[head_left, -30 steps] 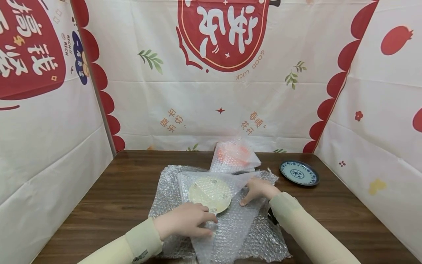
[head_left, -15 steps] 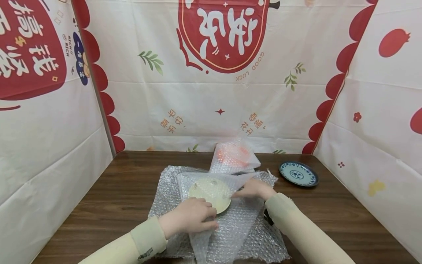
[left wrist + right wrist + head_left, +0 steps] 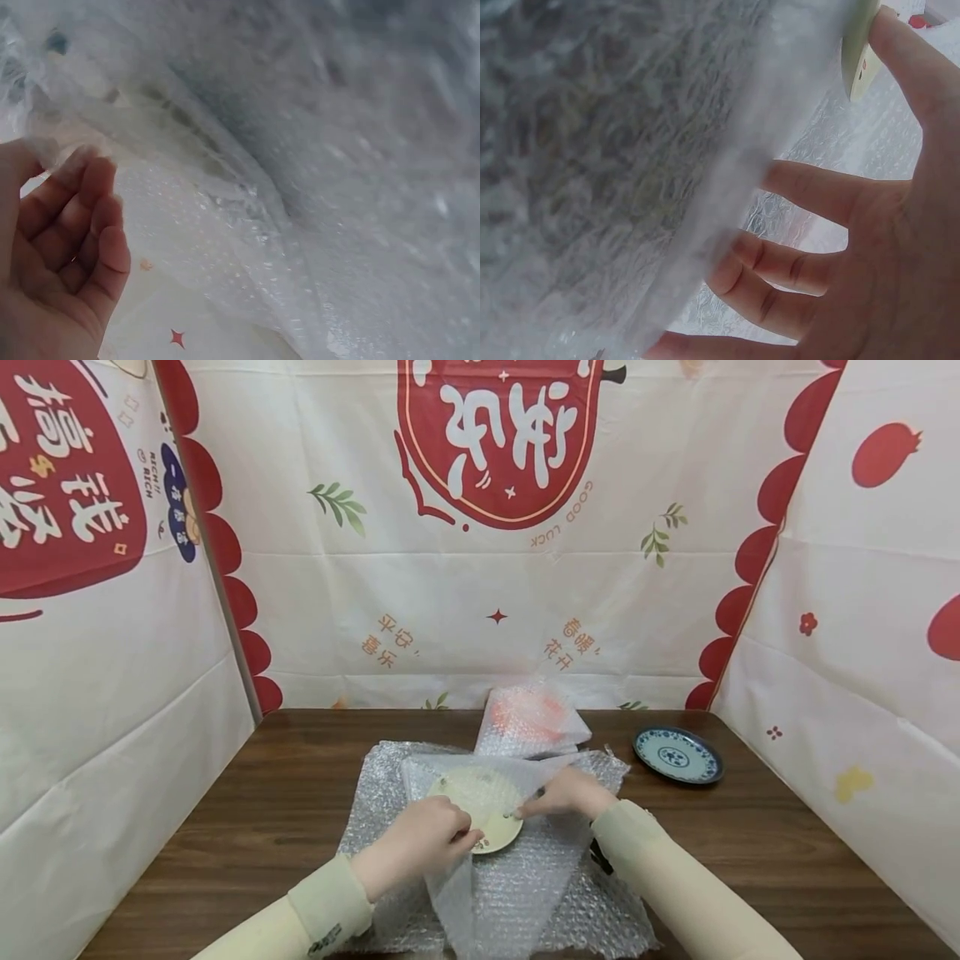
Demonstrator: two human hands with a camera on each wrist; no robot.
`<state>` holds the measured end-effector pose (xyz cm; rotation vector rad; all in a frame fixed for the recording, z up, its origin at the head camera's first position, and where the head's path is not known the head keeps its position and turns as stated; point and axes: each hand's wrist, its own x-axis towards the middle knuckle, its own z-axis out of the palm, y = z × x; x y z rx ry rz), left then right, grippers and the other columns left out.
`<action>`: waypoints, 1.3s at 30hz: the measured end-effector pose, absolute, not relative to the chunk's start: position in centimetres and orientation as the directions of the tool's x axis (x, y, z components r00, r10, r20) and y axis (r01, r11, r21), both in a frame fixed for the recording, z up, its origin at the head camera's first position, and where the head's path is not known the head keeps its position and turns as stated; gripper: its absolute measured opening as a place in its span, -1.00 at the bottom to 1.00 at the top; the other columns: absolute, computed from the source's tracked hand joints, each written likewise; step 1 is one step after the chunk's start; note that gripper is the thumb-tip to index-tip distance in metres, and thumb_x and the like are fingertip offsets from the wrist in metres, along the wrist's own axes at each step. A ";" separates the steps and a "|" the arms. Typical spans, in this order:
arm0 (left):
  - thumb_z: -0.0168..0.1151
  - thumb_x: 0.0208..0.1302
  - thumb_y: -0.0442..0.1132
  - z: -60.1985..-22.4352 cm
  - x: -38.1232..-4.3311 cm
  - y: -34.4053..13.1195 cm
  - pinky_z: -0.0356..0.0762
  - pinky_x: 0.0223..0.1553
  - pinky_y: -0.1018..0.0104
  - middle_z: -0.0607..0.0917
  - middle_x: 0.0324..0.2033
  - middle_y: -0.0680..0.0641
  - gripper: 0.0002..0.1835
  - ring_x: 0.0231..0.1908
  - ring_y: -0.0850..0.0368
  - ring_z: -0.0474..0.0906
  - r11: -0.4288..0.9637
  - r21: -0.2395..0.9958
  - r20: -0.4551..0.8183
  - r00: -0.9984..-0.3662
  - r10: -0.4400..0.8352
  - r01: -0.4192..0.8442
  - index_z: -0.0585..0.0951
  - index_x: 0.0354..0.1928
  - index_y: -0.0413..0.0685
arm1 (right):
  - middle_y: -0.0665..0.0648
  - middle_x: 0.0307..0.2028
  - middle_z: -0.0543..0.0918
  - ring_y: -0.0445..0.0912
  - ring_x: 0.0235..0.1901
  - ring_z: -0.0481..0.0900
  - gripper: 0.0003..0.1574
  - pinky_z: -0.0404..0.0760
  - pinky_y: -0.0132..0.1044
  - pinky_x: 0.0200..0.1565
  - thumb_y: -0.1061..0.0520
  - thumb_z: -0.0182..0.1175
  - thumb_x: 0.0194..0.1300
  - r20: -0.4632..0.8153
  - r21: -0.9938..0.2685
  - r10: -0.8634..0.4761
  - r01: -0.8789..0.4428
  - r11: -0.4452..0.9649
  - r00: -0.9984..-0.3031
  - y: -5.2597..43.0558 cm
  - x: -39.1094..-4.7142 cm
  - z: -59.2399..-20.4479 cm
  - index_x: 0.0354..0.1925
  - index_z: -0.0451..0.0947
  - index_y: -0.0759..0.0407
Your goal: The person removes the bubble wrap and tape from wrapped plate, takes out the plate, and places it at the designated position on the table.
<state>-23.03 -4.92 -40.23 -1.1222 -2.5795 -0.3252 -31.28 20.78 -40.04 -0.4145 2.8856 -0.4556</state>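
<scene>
More of the near edge of the yellow plate point(image 3: 497, 835) has just been bared, so only part is covered by bubble wrap point(image 3: 517, 893) mid-worktop point(image 3: 247, 827). The wrap is pinched by the left hand point(image 3: 420, 839); the fingers of the right hand point(image 3: 572, 793) are spread, thumb laid on the plate's right edge.

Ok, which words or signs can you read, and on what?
"搞钱": left cloth
"RICH!!": left cloth
"RICH": left cloth
"GOOD LUCK": back cloth
"平安喜乐": back cloth
"春暖花开": back cloth
Unclear: blurred blue badge, small cuff print, other white characters.
</scene>
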 end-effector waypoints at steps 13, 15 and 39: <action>0.30 0.26 -0.14 -39.3 -23.4 -7.9 0.17 -0.63 0.43 0.24 -0.80 0.22 -0.52 -0.71 0.33 0.08 0.781 0.100 0.508 -0.706 0.493 0.617 0.30 -0.75 0.15 | 0.23 0.02 0.60 0.11 -0.04 0.57 0.03 0.57 0.02 -0.08 -0.49 0.42 -0.20 -0.172 -0.305 -0.271 -0.211 0.929 -0.947 19.9 -31.6 -39.1 0.06 0.59 0.17; 0.29 0.27 -0.10 -39.1 -23.0 -8.9 0.15 -0.65 0.42 0.24 -0.81 0.22 -0.52 -0.72 0.34 0.08 0.808 0.102 0.499 -0.732 0.463 0.581 0.31 -0.75 0.18 | 0.24 0.03 0.60 0.11 -0.05 0.57 0.03 0.57 0.02 -0.09 -0.48 0.41 -0.18 -0.190 -0.299 -0.275 -0.211 0.931 -0.943 20.0 -31.6 -39.1 0.07 0.58 0.20; 0.40 -0.11 0.29 -40.2 -18.0 -15.7 0.14 -0.81 0.30 0.23 -0.86 0.25 -0.44 -0.77 0.28 0.14 0.890 -0.025 0.227 -0.865 0.448 0.455 0.30 -0.87 0.23 | 0.38 0.07 0.55 0.25 -0.03 0.55 -0.07 0.58 0.14 -0.17 -0.42 0.16 0.16 -0.275 -0.398 -0.352 -0.227 0.889 -0.895 21.8 -32.4 -39.1 0.19 0.52 0.25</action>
